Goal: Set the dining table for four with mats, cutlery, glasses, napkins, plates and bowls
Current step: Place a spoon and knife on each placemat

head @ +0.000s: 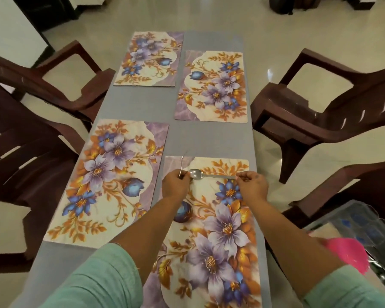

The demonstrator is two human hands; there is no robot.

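Four floral mats lay on the grey table [140, 107]: near-left mat [111, 181], near-right mat [218, 230], far-left mat [150, 58], far-right mat [213, 85]. Both hands were out over the far end of the near-right mat. The right hand [252, 185] had its fingers curled, pinching the handle end of a spoon [209, 174] — the spoon lay crosswise along the mat's far edge, bowl pointing left, bowl face up. Could not tell if the spoon was resting on the mat or just above it. The left hand [176, 182] was clenched round a thin piece of metal cutlery [182, 162] that stuck up and away from the fist, tip over the mat's far-left corner; too thin and blurred to say fork or knife. The left fingers sat just beside the spoon bowl, touching or nearly so. Mint-green sleeves showed on both forearms. Dark brown plastic chairs stood at both sides — two left [31, 134], two right [320, 107]. At the lower right, a pink object [349, 254] and a clear tray with glassware [365, 223], blurred.
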